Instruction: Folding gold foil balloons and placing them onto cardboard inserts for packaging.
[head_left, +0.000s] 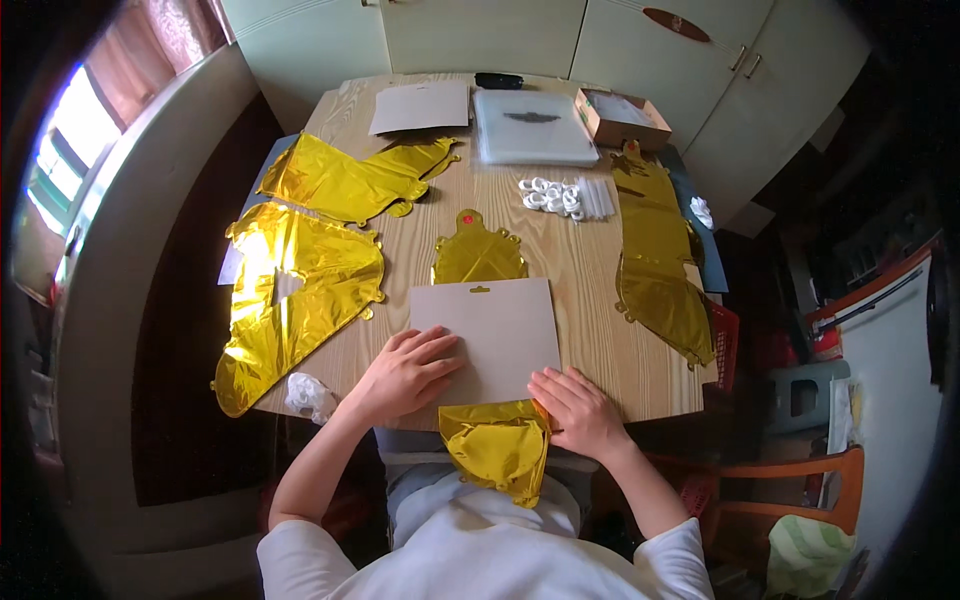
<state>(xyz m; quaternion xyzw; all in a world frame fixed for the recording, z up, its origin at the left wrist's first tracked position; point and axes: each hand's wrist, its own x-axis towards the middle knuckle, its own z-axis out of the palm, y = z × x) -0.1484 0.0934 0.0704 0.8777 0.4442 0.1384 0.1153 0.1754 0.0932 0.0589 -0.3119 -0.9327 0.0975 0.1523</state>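
So the left hand (412,370) is lying flat with fingers spread on the pale rectangular card (490,345), pressing its lower left area and not closed around anything. The right hand (582,408) has its fingers over the card's lower right corner, right by the foil, and I honestly can't tell whether the thumb is pinching anything underneath. The card sits between the two hands, its slotted hanging hole on the side away from the person. Under it is flat gold foil (495,445): a lobed end with a red spot pokes out beyond the hands, and more hangs off the near table edge, between the wrists and over the lap. Left of the left hand there are two bigger gold foil shapes (310,290), kinda wrinkly and shiny, with some crumpled white stuff (310,397) near that forearm. Well off past the right hand, a long gold foil strip (650,235) lies along that side of the wooden table (590,280). Straight out past the card you've got white rings (540,186) next to clear tubes (600,198), then a stack of clear bags (535,145), more pale cards (415,108) to its left and an open cardboard box (612,130) to its right.
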